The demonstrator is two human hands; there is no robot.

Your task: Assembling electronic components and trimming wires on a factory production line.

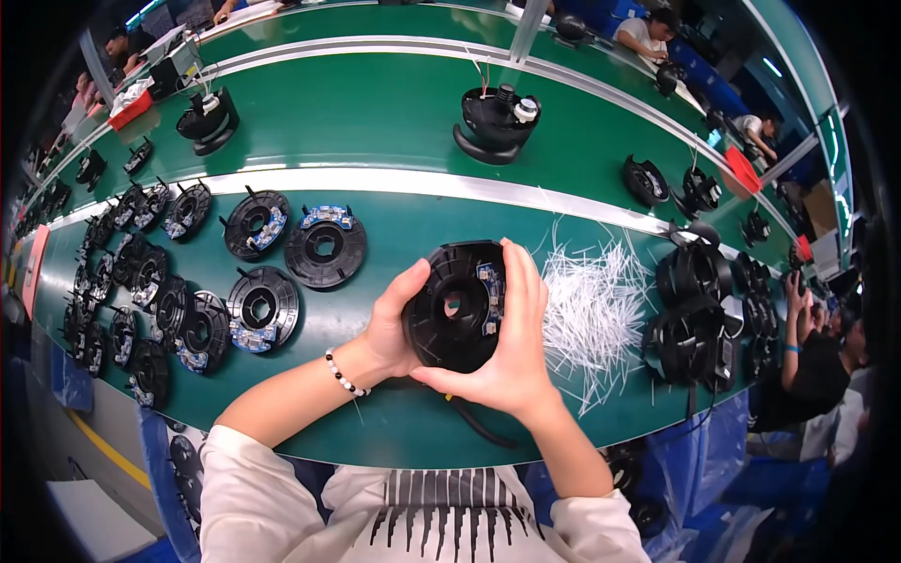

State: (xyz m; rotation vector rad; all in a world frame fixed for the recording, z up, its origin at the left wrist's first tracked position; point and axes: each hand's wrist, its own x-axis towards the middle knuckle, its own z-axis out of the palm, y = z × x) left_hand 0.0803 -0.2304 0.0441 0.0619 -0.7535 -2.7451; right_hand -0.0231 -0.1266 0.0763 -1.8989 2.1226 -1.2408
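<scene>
At frame centre, a black housing (pixel 460 342) is grasped by the left hand (pixel 390 328) and right hand (pixel 519 359); its circuit board (pixel 493 293) could be cracked by squeezing.

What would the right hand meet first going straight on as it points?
Past the black round part it holds, the right hand would probably meet the pale strip along the green bench; height is unclear.

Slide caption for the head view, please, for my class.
Left hand and right hand hold a black housing over a green bench, between black discs and a pile of white strips.
</scene>
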